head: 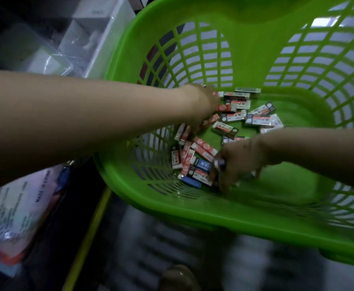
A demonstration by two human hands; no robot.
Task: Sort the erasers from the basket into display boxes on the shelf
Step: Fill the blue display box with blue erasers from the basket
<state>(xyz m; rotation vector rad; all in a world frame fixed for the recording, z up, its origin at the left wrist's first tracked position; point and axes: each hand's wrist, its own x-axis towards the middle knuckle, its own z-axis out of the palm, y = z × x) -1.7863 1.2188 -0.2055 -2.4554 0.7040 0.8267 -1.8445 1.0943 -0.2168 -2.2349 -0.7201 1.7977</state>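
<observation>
A green slatted plastic basket (245, 215) fills the right of the head view, and both my hands are inside it. Several small boxed erasers (224, 128) lie on its floor, mostly red-and-white ones (204, 147) plus a few blue ones (203, 165). My left hand (201, 103) reaches down onto the far left of the pile. Its fingertips are buried among the red-and-white erasers, so its grip is hidden. My right hand (240, 162) is curled at the near side and pinches a small blue-and-white eraser (219, 163) at its fingertips.
Clear plastic boxes and wrapped packs (71, 45) sit at the upper left beyond the basket. A printed plastic bag of goods (18, 208) lies at the lower left. A yellow strip (87, 238) runs along the dark floor under the basket. The whole view is blurred.
</observation>
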